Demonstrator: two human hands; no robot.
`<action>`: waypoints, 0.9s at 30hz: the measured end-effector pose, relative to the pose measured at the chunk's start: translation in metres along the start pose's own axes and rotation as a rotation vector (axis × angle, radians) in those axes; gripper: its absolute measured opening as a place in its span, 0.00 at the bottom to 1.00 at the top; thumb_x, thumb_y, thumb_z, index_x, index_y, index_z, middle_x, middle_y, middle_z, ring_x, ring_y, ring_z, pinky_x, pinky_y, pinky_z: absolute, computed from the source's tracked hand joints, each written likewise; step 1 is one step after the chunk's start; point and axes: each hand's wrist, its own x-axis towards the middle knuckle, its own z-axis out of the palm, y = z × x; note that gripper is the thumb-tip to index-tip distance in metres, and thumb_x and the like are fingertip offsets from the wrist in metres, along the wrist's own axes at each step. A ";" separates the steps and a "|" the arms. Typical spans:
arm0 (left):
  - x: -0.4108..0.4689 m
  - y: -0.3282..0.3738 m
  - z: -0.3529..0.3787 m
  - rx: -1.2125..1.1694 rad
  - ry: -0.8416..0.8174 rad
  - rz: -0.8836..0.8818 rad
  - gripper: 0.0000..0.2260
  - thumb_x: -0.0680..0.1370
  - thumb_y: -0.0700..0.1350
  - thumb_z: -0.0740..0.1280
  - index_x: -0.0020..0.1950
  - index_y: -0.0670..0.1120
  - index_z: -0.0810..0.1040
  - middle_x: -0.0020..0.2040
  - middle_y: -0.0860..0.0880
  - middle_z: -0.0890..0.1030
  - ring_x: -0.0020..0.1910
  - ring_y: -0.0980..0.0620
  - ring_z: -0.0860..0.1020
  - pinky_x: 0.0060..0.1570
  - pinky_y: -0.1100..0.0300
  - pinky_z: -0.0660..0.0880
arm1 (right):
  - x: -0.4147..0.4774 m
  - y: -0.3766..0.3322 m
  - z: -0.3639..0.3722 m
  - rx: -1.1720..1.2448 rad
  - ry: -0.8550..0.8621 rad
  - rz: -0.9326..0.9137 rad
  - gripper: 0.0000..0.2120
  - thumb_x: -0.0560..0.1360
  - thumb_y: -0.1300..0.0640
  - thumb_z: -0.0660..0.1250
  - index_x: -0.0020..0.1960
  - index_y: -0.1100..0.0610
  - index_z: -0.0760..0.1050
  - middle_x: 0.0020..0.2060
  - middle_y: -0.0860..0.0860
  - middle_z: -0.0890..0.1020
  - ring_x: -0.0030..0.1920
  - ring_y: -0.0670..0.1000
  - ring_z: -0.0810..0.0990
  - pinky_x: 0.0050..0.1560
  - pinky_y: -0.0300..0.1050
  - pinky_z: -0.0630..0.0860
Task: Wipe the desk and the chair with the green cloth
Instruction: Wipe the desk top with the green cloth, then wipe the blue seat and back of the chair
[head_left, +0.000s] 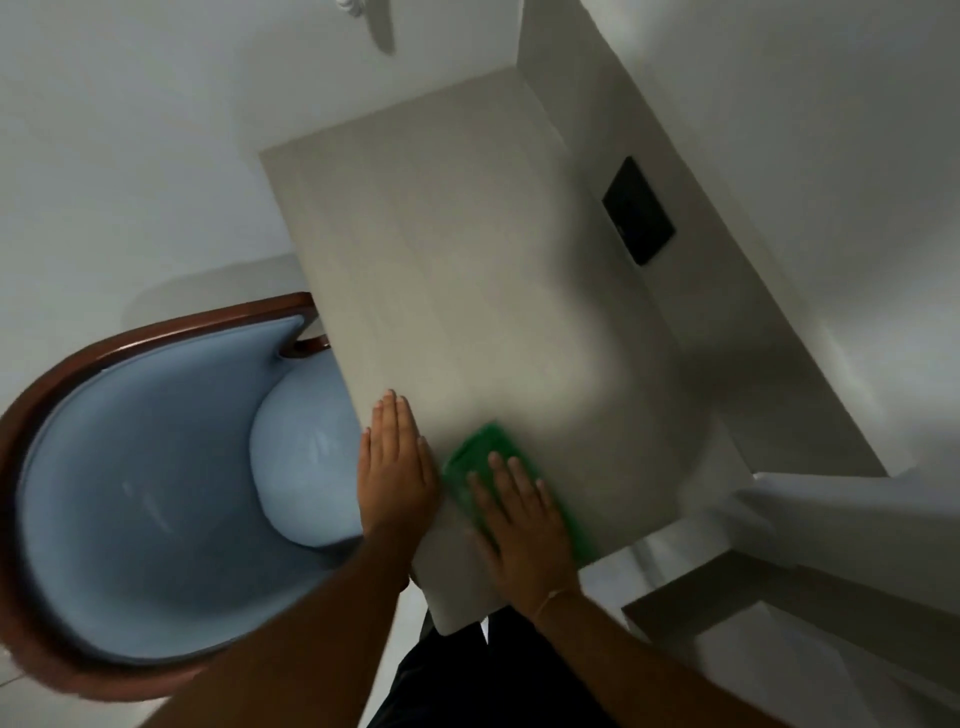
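We look down on a pale grey desk (457, 270) with a faint wood-grain top, which stands against a white wall on the right. A panel of the same pale material runs along the far right side of the desk, and on it sits a black rectangular plate (638, 210); we cannot tell if it carries any writing. We can read no brand or label anywhere.

Our left hand (397, 467) lies flat at the near left edge of the desk, palm down, with the fingers straight and pressed together. Our right hand (522, 530) lies flat too, with the fingers slightly spread, and it presses the green cloth (480, 452) on the near part of the desktop. The cloth shows beyond the fingertips and along the right side of the hand; it looks blurred. A thin bracelet (555, 597) goes around the right wrist.

To the left of the desk stands a round-backed chair (140, 467) with light blue upholstery and a dark red-brown wooden rim, its seat partly under the desk. The floor is light.
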 end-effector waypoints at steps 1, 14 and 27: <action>-0.008 -0.003 -0.003 0.011 -0.035 0.002 0.27 0.88 0.47 0.51 0.87 0.40 0.53 0.87 0.43 0.52 0.87 0.44 0.52 0.85 0.46 0.52 | 0.000 -0.017 0.005 0.008 -0.013 -0.057 0.34 0.84 0.37 0.51 0.86 0.47 0.48 0.86 0.53 0.51 0.85 0.58 0.54 0.79 0.60 0.55; -0.059 -0.043 -0.055 0.102 -0.177 -0.044 0.32 0.82 0.54 0.37 0.87 0.48 0.40 0.86 0.51 0.36 0.85 0.53 0.35 0.83 0.55 0.35 | 0.023 -0.057 -0.024 0.092 -0.141 -0.263 0.28 0.77 0.47 0.60 0.76 0.49 0.74 0.76 0.52 0.75 0.75 0.58 0.75 0.75 0.56 0.60; -0.084 -0.231 -0.123 0.155 0.038 -0.323 0.29 0.86 0.53 0.48 0.87 0.45 0.52 0.87 0.46 0.52 0.87 0.47 0.49 0.84 0.48 0.46 | 0.100 -0.262 -0.048 1.010 -0.069 0.228 0.28 0.85 0.60 0.62 0.82 0.43 0.61 0.79 0.46 0.69 0.75 0.41 0.65 0.74 0.38 0.63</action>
